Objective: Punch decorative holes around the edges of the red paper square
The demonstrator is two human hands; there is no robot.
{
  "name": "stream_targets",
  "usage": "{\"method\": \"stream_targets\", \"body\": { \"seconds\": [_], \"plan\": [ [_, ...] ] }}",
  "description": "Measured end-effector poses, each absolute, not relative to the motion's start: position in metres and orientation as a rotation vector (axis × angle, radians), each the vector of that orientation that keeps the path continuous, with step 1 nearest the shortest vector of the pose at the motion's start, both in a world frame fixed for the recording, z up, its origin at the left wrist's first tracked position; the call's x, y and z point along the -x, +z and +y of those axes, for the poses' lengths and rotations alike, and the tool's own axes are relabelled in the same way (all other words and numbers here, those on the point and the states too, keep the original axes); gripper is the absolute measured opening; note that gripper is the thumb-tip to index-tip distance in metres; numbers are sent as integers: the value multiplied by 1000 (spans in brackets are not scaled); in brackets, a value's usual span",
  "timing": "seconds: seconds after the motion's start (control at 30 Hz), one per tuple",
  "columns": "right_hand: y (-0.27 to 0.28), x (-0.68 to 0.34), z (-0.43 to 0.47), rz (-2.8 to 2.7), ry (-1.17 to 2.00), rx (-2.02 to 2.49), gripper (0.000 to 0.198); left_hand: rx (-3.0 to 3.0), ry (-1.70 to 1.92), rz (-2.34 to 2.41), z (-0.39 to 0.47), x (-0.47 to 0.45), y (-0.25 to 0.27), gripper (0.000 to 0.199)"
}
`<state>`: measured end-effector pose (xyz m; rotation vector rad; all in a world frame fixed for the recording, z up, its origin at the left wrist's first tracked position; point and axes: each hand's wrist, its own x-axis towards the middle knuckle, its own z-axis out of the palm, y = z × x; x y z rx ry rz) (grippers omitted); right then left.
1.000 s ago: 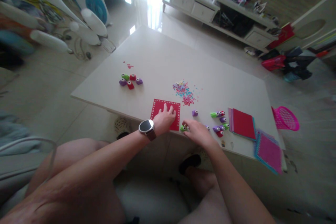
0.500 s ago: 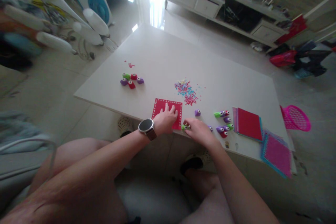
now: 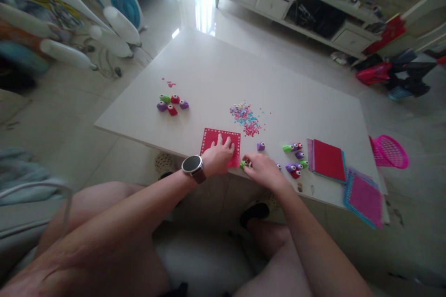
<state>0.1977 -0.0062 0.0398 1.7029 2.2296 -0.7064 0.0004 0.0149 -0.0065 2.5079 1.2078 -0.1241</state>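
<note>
A red square of paper with small punched shapes along its edges lies at the table's near edge. My left hand rests flat on it with fingers spread, a watch on the wrist. At the paper's right edge, my right hand is closed round a small green craft punch, partly hidden by the fingers. A purple craft punch stands just beyond this hand. Farther right sits a cluster of purple, green and red craft punches. Past the paper lies a heap of coloured paper confetti.
Several more punches and a few pink paper bits are at the left of the white table. A stack of red paper and punched pink and blue sheets lie right. A pink basket stands beyond the table.
The whole view has shifted slightly. My left hand stays flat on the red paper, and my right hand keeps hold of the green craft punch at its right edge.
</note>
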Motion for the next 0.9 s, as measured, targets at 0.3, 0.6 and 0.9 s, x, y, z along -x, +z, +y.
{"method": "stream_targets", "body": {
  "seconds": [0.3, 0.6, 0.9],
  "plan": [
    [49, -194, -5, 2173, -678, -1746, 23, -2459, -144, 1244, 13, -2, 1, 75],
    [51, -192, -6, 2157, -646, -1740, 22, -2449, -173, 1251, 13, -3, 9, 80],
    [44, -193, -8, 2247, -724, -1708, 19, -2452, -198, 1262, 12, -4, 10, 81]
  ]
}}
